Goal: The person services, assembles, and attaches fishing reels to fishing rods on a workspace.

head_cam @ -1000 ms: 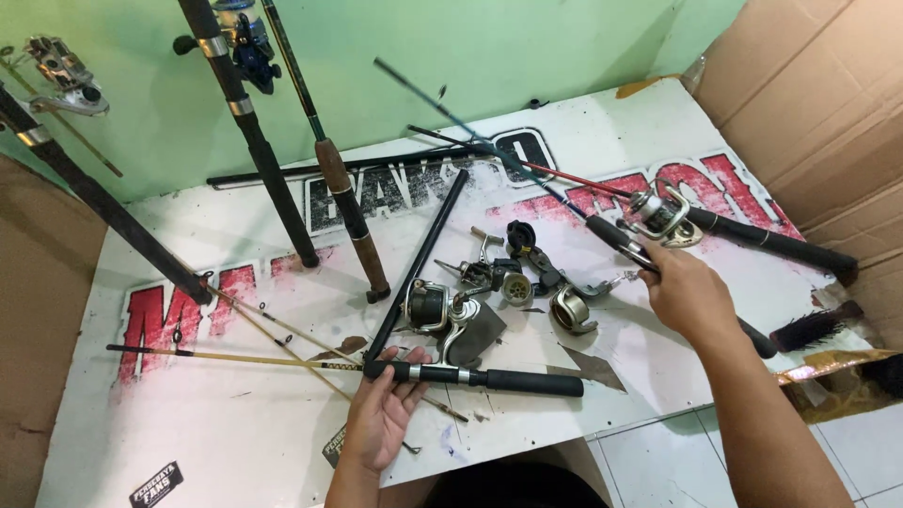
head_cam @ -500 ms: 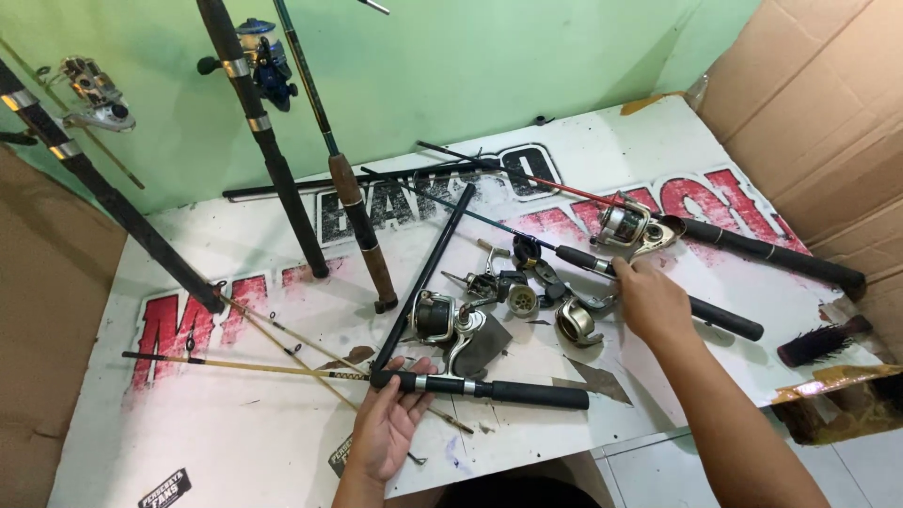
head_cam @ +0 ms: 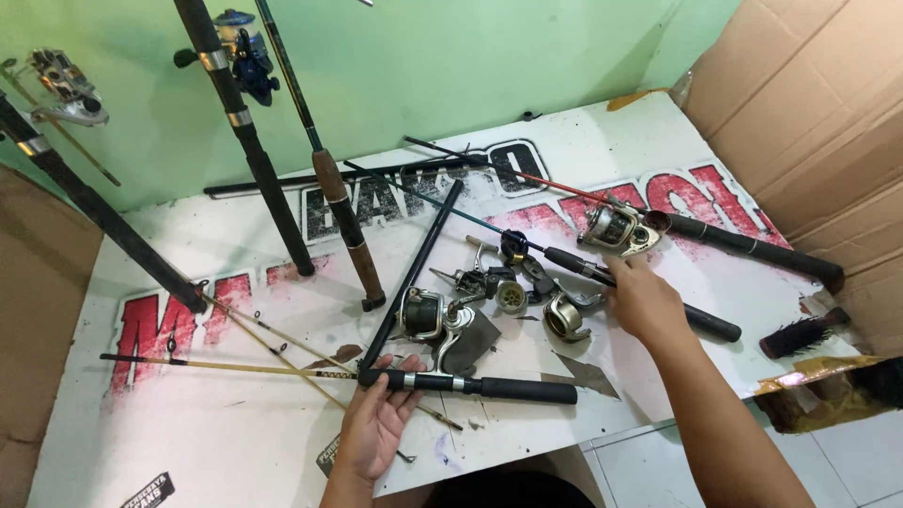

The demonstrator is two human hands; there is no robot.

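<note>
The left hand (head_cam: 376, 423) lies palm up at the near edge of the white printed board (head_cam: 169, 442), its fingers loosely spread and curling up under the butt end of a black fishing rod handle (head_cam: 475, 385); the fingertips touch the handle just where the silver rings sit, but they are not clamped round it. From that same end a thin black rod section (head_cam: 414, 268) runs away up the board toward the green wall (head_cam: 451, 66).

Just beyond the handle stands a spinning reel (head_cam: 428, 315) with a silver and black spool, and beside it, toward the person's right, lies a scatter of reel parts (head_cam: 499, 287), among them a round silver spool (head_cam: 564, 318). The right hand (head_cam: 644, 303) rests flat over a second black rod (head_cam: 640, 292) right next to that spool, fingers held together and pointing at the parts; whether it grips the rod I cannot tell. A little past the hand another spinning reel (head_cam: 616, 229) sits mounted on a rod with a thick black grip (head_cam: 752, 249).

Left of the handle, two thin yellowish rod pieces (head_cam: 245, 362) lie crossed on the board. Three dark rods (head_cam: 249, 155) lean against the wall behind, and brown cardboard (head_cam: 809, 103) stands off to the right.
</note>
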